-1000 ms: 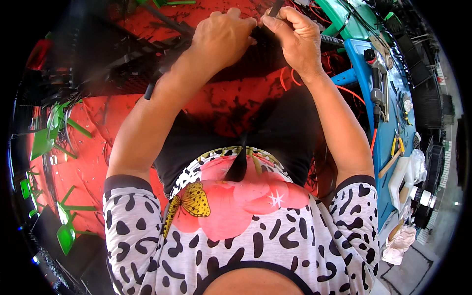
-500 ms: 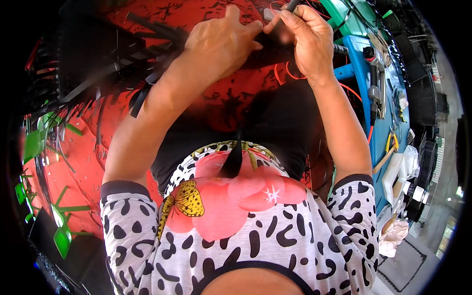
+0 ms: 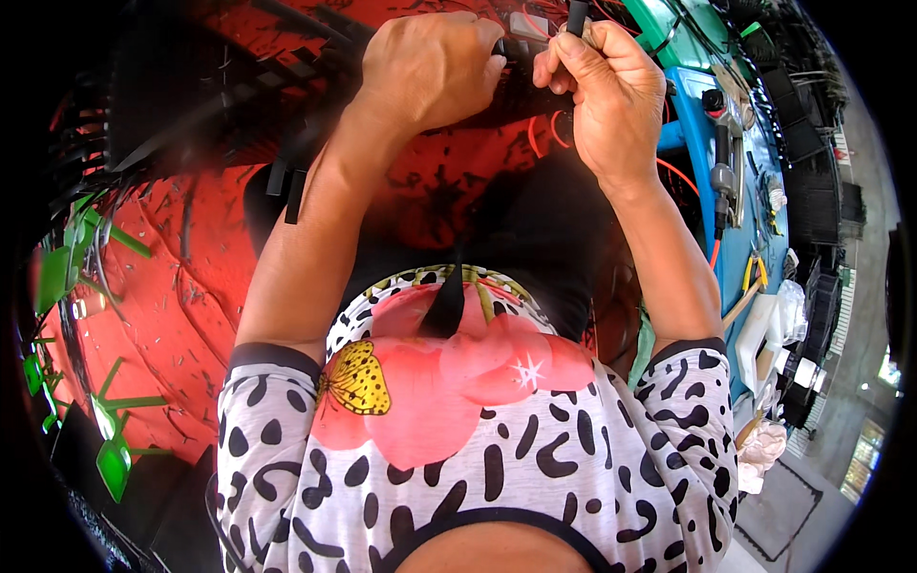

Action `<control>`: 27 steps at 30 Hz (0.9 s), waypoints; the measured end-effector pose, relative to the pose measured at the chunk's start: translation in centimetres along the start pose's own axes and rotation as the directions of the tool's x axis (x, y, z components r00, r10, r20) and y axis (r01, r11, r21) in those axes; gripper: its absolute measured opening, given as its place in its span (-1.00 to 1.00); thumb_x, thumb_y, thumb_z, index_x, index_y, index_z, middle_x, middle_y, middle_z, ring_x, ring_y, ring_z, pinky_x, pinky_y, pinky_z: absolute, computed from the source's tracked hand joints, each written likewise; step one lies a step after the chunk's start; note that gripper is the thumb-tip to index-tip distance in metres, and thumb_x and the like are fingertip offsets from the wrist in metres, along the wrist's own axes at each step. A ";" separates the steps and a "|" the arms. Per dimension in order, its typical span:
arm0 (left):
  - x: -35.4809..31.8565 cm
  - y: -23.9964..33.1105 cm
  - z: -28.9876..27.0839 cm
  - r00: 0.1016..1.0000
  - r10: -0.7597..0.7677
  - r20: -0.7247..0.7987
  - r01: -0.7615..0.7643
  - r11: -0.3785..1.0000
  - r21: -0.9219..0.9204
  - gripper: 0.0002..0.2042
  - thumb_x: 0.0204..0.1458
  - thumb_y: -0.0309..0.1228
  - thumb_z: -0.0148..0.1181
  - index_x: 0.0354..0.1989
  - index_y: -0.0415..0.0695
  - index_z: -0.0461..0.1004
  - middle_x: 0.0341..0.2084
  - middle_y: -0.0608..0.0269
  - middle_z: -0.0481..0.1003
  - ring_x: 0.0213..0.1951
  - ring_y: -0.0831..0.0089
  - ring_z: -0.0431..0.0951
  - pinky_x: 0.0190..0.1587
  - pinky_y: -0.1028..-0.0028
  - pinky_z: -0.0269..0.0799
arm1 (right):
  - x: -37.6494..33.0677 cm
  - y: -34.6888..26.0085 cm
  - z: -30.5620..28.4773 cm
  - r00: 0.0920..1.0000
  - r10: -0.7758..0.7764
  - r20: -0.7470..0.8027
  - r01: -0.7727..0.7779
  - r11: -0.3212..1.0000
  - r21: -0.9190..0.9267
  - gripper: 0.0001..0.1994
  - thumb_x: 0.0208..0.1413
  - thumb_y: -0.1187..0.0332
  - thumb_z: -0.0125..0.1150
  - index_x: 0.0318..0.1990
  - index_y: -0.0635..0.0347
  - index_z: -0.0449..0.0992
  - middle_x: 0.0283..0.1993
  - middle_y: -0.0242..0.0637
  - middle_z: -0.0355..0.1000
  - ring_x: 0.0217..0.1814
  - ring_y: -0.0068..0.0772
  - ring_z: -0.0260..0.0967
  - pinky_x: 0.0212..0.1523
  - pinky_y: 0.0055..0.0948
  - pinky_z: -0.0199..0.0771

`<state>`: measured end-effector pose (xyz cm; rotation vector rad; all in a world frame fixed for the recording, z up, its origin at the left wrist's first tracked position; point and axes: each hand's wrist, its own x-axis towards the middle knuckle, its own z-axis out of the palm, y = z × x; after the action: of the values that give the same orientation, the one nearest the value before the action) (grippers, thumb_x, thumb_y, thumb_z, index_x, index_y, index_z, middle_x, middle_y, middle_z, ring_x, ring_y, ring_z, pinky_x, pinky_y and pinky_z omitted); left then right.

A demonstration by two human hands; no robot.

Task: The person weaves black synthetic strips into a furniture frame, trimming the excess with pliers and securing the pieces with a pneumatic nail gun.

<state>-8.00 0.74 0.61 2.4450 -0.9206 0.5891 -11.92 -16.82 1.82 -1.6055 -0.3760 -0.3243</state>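
Black plastic strip (image 3: 535,91), long and thin, spanning both fists at top centre above red sheet (image 3: 191,286). Head view: left hand (image 3: 430,67) curled shut over strip; right hand (image 3: 602,91) closed, pinching short black stub (image 3: 577,17). Probably light, slightly flexible, easily bent; best gripped close beside the worked spot. Blue bench (image 3: 755,181) with tools at right.

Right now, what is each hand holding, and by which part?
Right hand pinches a thin black strip near its lower end. Left hand is closed over the black part; exact grip hidden.
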 end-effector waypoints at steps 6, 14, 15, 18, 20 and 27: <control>-0.5 0.6 0.0 1.000 -0.004 -0.023 0.004 0.999 -0.037 -0.80 -0.12 -0.31 0.29 -0.40 -0.14 0.45 -0.53 0.14 0.49 -0.42 0.12 0.56 -0.37 0.20 0.46 | 0.4 -2.0 -1.0 0.993 0.055 0.106 -0.032 0.978 -0.208 -0.88 0.18 0.43 0.15 -0.35 0.31 0.45 -0.43 -0.27 0.48 -0.39 -0.54 0.38 -0.32 -0.56 0.35; -0.4 0.2 0.5 0.999 -0.014 -0.029 0.014 1.000 -0.012 -0.77 -0.15 -0.31 0.30 -0.42 -0.15 0.43 -0.54 0.14 0.47 -0.44 0.12 0.54 -0.39 0.20 0.44 | 6.3 -1.3 1.8 0.997 -0.048 0.053 0.067 0.888 -0.454 -0.76 0.13 0.47 0.08 -0.58 0.29 0.34 -0.65 -0.31 0.40 -0.60 -0.53 0.35 -0.56 -0.50 0.29; -0.5 0.3 0.3 0.998 -0.012 -0.054 0.011 1.000 -0.024 -0.77 -0.15 -0.31 0.30 -0.43 -0.16 0.42 -0.55 0.14 0.46 -0.44 0.12 0.54 -0.39 0.19 0.44 | 7.2 -0.6 2.0 0.991 -0.099 0.084 0.128 0.857 -0.499 -0.78 0.11 0.46 0.10 -0.58 0.31 0.37 -0.64 -0.27 0.42 -0.59 -0.48 0.39 -0.55 -0.46 0.33; -0.3 0.4 0.4 0.997 -0.008 -0.071 0.007 1.000 -0.022 -0.76 -0.15 -0.30 0.31 -0.44 -0.16 0.41 -0.56 0.14 0.45 -0.45 0.13 0.53 -0.39 0.19 0.43 | 8.3 -0.2 1.9 0.997 0.014 0.072 0.024 0.864 -0.502 -0.78 0.08 0.44 0.13 -0.56 0.35 0.40 -0.63 -0.20 0.43 -0.56 -0.38 0.45 -0.49 -0.38 0.40; -0.4 0.5 0.4 0.998 -0.016 -0.054 0.016 1.000 0.003 -0.76 -0.16 -0.30 0.31 -0.44 -0.16 0.41 -0.57 0.14 0.44 -0.45 0.14 0.53 -0.39 0.19 0.43 | 9.3 0.9 1.7 0.989 0.041 0.140 0.047 0.818 -0.573 -0.76 0.06 0.40 0.17 -0.58 0.35 0.39 -0.62 -0.12 0.40 -0.54 -0.27 0.46 -0.45 -0.31 0.42; -0.6 0.7 0.4 0.998 -0.010 -0.067 0.016 0.996 0.091 -0.75 -0.20 -0.31 0.33 -0.42 -0.15 0.41 -0.55 0.18 0.43 -0.43 0.18 0.53 -0.36 0.24 0.44 | 11.0 6.1 1.3 0.938 0.257 0.232 -0.005 0.681 -0.733 -0.74 0.03 0.32 0.22 -0.57 0.32 0.40 -0.56 -0.02 0.40 -0.46 -0.10 0.48 -0.41 -0.20 0.42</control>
<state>-8.79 0.32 0.17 2.4940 -0.8683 0.7176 0.63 -15.39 0.96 -2.4863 -0.3948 -0.0863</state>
